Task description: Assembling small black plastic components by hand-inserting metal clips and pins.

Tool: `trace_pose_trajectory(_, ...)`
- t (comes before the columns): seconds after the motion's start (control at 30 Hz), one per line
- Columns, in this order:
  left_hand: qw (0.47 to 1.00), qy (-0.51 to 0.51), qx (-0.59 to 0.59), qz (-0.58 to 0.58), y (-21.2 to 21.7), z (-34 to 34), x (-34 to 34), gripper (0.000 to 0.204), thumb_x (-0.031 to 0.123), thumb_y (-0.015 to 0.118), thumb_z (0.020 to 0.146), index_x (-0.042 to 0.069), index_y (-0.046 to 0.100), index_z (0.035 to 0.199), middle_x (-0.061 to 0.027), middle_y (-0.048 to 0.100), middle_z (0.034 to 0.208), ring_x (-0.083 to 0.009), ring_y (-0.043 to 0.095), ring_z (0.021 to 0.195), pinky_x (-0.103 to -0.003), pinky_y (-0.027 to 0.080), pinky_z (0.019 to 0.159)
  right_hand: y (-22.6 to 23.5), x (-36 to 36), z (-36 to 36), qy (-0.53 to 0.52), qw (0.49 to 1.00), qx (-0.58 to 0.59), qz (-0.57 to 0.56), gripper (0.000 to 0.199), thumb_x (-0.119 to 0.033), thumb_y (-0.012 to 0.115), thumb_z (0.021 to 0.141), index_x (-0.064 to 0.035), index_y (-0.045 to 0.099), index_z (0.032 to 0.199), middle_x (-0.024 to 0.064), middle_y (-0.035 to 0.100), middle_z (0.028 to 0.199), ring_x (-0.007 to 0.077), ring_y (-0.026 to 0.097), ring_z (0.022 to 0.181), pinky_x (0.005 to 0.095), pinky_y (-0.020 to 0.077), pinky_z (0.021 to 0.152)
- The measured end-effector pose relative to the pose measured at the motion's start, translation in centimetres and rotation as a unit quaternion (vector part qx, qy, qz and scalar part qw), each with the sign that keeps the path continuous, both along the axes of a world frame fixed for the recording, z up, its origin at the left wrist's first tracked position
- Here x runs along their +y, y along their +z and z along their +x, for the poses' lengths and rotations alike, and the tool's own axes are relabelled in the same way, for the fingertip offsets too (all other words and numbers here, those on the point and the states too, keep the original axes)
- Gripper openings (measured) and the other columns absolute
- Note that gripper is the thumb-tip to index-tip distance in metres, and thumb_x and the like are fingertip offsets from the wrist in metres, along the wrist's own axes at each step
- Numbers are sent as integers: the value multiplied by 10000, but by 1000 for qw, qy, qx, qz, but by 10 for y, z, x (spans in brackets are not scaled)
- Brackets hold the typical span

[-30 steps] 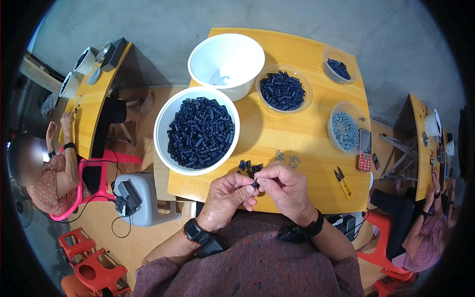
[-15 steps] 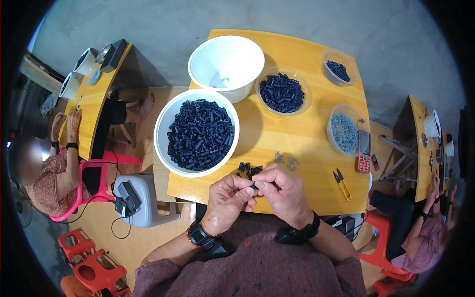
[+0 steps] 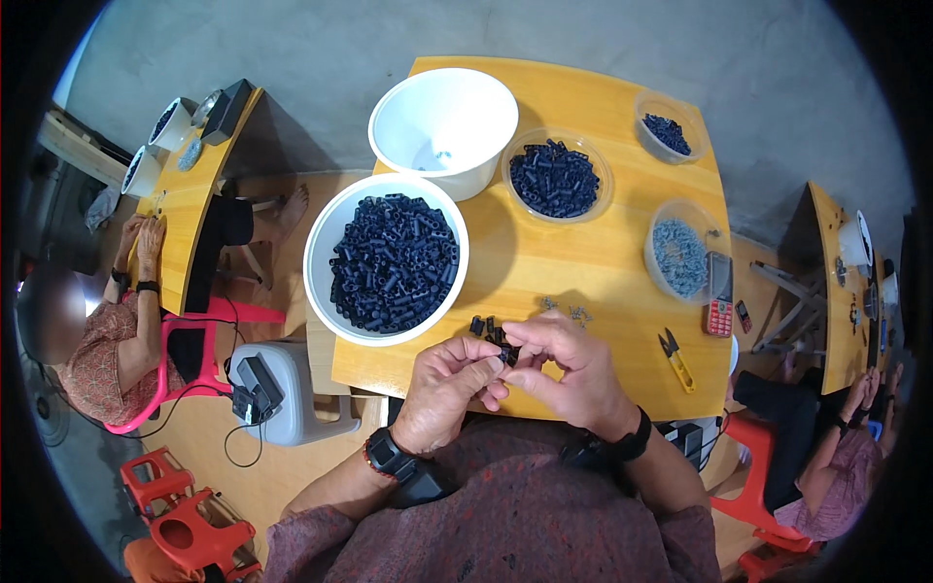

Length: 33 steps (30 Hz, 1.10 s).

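My left hand (image 3: 449, 394) is closed, its thumb and fingertips pinching a small black plastic piece (image 3: 506, 357) above the table's near edge. Close on its right is my right hand (image 3: 575, 377), thumb and forefinger parted around the piece's end; whether they touch it is hard to see. Several short black tubular pieces (image 3: 477, 325) lie just beyond my fingers, partly hidden by them. Small grey metal parts (image 3: 580, 316) are scattered past my right hand.
A white tub (image 3: 316, 282) full of black pieces stands left, beside another white tub (image 3: 384, 97). Clear bowls (image 3: 604, 199) hold black pieces or grey parts (image 3: 680, 257). Yellow thread snips (image 3: 677, 364) and a red phone (image 3: 719, 316) lie right. Co-workers sit at side tables.
My right thumb and forefinger have spread apart from the pinch at the black piece. My left hand keeps its hold, almost in the same place.
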<state>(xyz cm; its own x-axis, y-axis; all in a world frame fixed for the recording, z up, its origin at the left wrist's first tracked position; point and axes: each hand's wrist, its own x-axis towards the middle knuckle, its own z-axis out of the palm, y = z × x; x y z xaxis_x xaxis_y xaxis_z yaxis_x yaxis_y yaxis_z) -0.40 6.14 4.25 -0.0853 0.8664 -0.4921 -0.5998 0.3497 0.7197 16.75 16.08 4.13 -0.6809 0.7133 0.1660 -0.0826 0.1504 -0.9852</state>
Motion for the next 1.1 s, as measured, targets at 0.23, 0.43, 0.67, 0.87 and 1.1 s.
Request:
trace_pose_trajectory(0.23,999,-7,32,29,2,0,-1,94,22,606,966,-13,654,1039,-86,708,928,-129,674,807,-290,571,736,15,-5,-7,31,975,-134,174,373,-58,780,814,6,631,1150,135,628,915,267,670,762,350,542,676)
trace_pose_trajectory(0.43,999,-38,4,8,-1,-3,-14,103,50,633,971,-28,693,1002,-80,715,909,-108,655,754,-258,558,714,11,-19,-4,3,968,-127,216,311,-93,783,775,-11,629,1033,126,583,805,335,623,676,414,513,588)
trace_pose_trajectory(0.67,995,-79,53,15,2,1,-25,92,44,677,947,-45,695,962,-90,715,870,-137,670,760,-271,560,737,7,-31,4,13,964,-110,243,304,-78,802,751,7,630,986,105,580,734,266,623,611,373,506,530)
trace_pose_trajectory(0.87,997,-54,49,35,1,8,-30,71,13,666,945,-53,693,951,-87,712,872,-134,669,775,-268,558,746,7,-36,7,14,950,-122,285,356,-75,823,738,15,643,1032,88,595,736,233,625,605,347,505,522)
trace_pose_trajectory(1.1,997,-33,53,51,-9,8,-36,86,34,645,968,-34,697,961,-66,714,868,-95,652,759,-245,548,714,-2,-39,3,35,947,-119,295,259,-106,760,803,-28,616,1004,90,539,765,256,610,616,370,506,529)
